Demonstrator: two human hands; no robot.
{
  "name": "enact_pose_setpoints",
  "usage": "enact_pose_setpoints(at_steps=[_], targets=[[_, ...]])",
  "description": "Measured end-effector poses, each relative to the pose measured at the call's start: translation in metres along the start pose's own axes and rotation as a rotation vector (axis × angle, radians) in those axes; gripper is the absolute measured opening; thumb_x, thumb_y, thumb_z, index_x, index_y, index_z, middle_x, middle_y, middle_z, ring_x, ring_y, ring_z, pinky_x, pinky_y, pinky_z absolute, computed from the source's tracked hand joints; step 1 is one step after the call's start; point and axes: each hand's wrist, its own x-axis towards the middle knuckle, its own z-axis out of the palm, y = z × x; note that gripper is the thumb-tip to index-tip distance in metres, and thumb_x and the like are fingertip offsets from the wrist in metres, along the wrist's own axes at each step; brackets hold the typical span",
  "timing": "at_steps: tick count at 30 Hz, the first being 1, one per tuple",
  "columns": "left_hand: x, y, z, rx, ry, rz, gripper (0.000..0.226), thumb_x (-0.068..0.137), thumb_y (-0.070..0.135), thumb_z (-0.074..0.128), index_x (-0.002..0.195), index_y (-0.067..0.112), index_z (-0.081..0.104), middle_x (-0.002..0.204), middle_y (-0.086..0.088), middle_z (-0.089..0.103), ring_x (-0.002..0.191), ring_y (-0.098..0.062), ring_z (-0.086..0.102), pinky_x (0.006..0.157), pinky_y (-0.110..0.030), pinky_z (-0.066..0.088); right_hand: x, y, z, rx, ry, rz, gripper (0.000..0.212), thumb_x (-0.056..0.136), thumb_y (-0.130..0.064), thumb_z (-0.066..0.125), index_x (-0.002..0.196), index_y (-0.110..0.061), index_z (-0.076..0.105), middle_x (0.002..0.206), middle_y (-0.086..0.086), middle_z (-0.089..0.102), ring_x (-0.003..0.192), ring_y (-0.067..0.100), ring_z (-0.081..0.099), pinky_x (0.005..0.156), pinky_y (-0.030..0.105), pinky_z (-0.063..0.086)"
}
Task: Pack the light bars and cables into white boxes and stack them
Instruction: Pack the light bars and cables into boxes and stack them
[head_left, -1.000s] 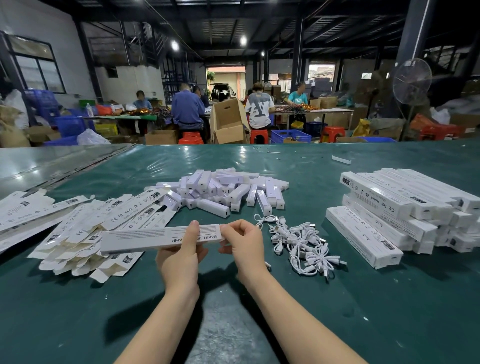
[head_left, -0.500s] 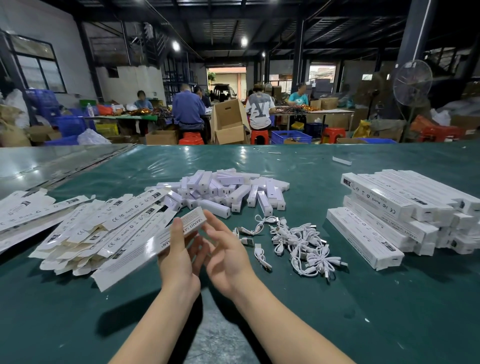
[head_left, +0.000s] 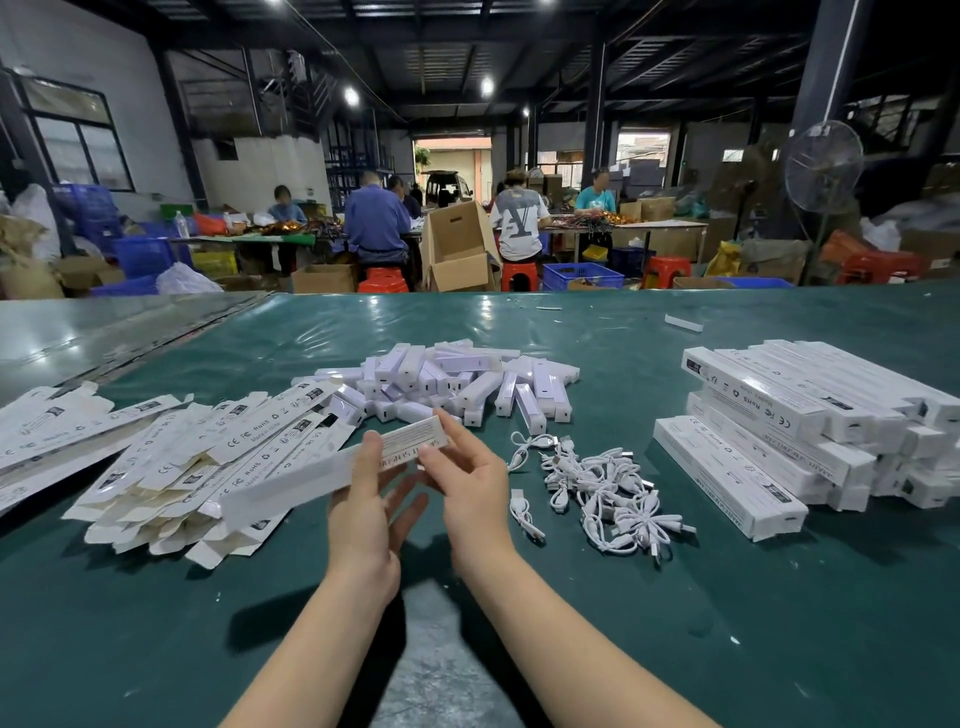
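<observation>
The left hand grips 1 long white box from beneath, thumb on top. The right hand pinches its right end, above the green worktop toward the near edge. Light bars and cables lie just beyond, and packed boxes are stacked toward the right edge.

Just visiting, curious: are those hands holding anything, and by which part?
A long white box: the left hand grips it right of middle, the right hand pinches its right end.
</observation>
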Motion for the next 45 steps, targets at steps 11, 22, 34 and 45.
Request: enact_pose_setpoints(at_steps=[11,22,34,45], targets=[[0.001,0.005,-0.002,0.153,-0.095,0.032,0.025,0.094,0.033,0.050,0.081,0.015,0.059,0.063,0.001,0.067,0.050,-0.007,0.063,0.044,-0.016,0.049,0.008,-0.008,-0.015,0.274,-0.156,0.297,0.015,0.085,0.009,0.053,0.081,-0.004,0.059,0.054,0.001,0.064,0.040,0.008,0.055,0.046,0.021,0.051],[0.005,0.004,-0.004,0.255,-0.011,-0.109,0.020,0.097,0.029,0.047,0.084,0.013,0.048,0.081,-0.007,0.054,0.068,-0.019,0.054,0.059,-0.030,0.045,0.051,-0.079,-0.114,0.663,0.662,-0.035,0.010,0.085,0.008,0.056,0.084,-0.001,0.053,0.086,0.014,0.061,0.071,0.019,0.063,0.055,0.019,0.055],[0.032,0.021,-0.052,1.774,0.255,0.415,0.048,0.083,0.030,0.059,0.127,0.019,0.046,0.147,-0.012,0.027,0.137,-0.031,0.014,0.109,-0.047,0.016,0.040,-0.023,-0.066,0.001,0.325,0.145,0.025,0.087,0.009,0.044,0.076,-0.006,0.061,0.054,0.003,0.053,0.034,0.004,0.045,0.039,0.016,0.043],[0.036,0.024,-0.055,2.000,0.195,0.289,0.030,0.096,0.033,0.035,0.119,0.022,0.050,0.126,-0.005,0.049,0.117,-0.029,0.043,0.091,-0.038,0.032,0.019,0.015,-0.053,-1.064,-0.180,-0.275,0.021,0.084,-0.009,0.053,0.089,-0.015,0.072,0.056,-0.019,0.046,0.067,0.012,0.046,0.066,0.025,0.036]])
